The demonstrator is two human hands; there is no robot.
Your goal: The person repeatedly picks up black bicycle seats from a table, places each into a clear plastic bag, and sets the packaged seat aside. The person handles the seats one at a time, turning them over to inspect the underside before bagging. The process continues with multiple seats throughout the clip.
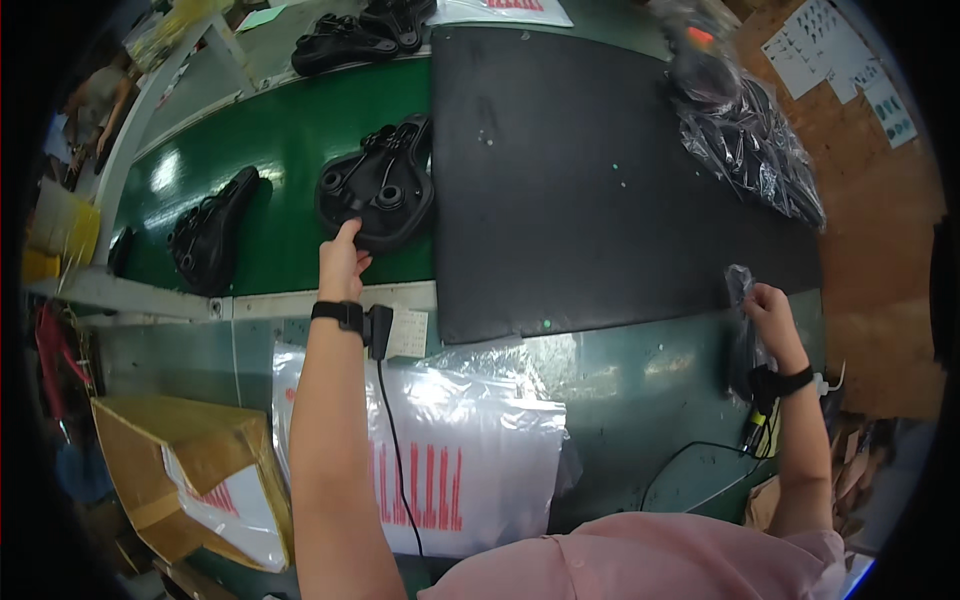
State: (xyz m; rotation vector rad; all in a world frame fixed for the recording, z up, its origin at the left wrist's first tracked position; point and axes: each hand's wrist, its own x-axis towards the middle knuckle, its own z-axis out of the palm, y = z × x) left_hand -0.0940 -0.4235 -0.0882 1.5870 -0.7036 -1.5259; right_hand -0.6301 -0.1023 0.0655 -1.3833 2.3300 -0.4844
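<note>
A black bicycle saddle (372, 190) lies upside down at the right side of the green belt, its rails and round springs facing up. My left hand (345, 262) grips its near edge, thumb on top and the other fingers partly hidden below. Over by the right edge of the black mat, my right hand (775, 318) is closed in a pinch on a crumpled clear plastic bag (738, 283). Some of this plastic hangs down beside my wrist. Another black saddle (213, 232) rests farther left on the belt.
Plastic-wrapped saddles (750, 140) lie at the mat's far right. More saddles (345, 44) sit beyond the belt. Flat clear bags with red print (430, 460) cover the near bench, beside an open cardboard box (180, 430). A black cable (395, 440) runs from my left wristband.
</note>
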